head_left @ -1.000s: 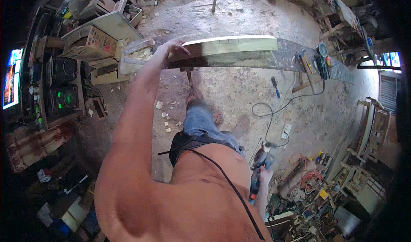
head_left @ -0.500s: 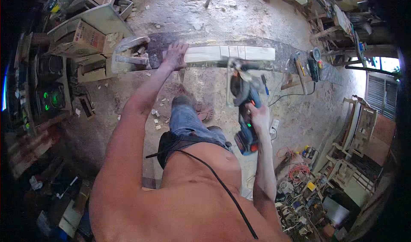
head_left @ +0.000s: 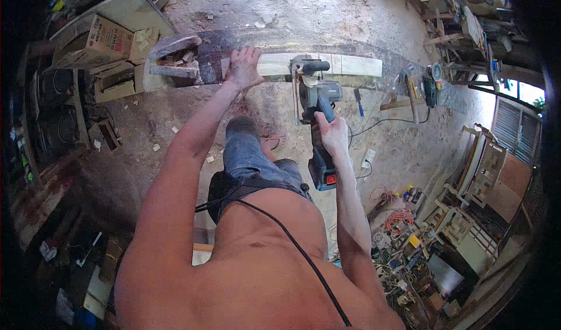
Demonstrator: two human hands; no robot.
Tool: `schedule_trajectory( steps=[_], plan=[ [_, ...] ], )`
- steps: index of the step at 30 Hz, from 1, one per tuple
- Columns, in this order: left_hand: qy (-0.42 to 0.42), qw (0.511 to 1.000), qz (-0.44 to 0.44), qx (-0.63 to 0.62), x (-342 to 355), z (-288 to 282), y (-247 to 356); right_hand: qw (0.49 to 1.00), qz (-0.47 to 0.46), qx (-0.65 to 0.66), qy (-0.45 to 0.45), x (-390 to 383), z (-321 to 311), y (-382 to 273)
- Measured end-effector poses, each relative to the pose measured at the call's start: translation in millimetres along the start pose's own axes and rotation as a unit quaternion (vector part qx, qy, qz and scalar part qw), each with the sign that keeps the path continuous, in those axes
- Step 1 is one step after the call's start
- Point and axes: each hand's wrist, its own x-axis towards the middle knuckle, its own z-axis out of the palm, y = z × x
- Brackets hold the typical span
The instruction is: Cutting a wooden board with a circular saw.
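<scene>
A pale wooden board (head_left: 362,66) with pencil-like lines across it lies along a dark, dusty bench. My left hand (head_left: 243,67) clasps the board near its left end, fingers over the far edge and thumb by the near edge. In my right hand (head_left: 331,132) is the rear handle of a cordless circular saw (head_left: 327,93). The saw's front part and base sit over the board, right of my left hand. Its battery end hangs toward me. Whether the blade touches the wood is hidden.
On the bench's right lie a hammer (head_left: 412,96), a blue-handled chisel (head_left: 359,102) and a corded power tool (head_left: 432,87). A wooden box of offcuts (head_left: 175,67) and a cardboard box (head_left: 108,38) stand left. A power strip (head_left: 368,157) and a heap of tools (head_left: 409,260) lie at right.
The circular saw has swung left and forward, from beside the board's near edge onto the board. My left hand keeps its place on the board. The view has shifted slightly.
</scene>
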Motion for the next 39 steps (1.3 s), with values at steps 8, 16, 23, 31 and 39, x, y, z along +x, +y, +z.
schedule_trajectory(
  steps=[8,16,23,31,39],
  plan=[
    [0.033,0.999,-0.007,0.011,-1.3,2.6,-1.5,0.998,0.028,-0.054,0.011,-6.7,0.4,-22.1],
    [0.000,1.000,-0.007,0.009,-1.8,-8.9,0.8,1.000,0.030,-0.003,0.010,10.6,1.4,-26.8],
    [0.002,1.000,-0.007,0.008,-1.7,-7.2,0.2,0.999,0.030,-0.015,0.019,23.3,8.8,-36.2],
    [0.019,1.000,-0.006,-0.010,-2.7,-1.0,-1.3,0.998,0.022,-0.060,0.027,41.6,3.0,-59.6],
    [0.006,1.000,0.003,0.000,-0.5,4.6,-6.4,0.997,0.022,-0.070,0.028,68.9,2.9,-64.2]
  ],
)
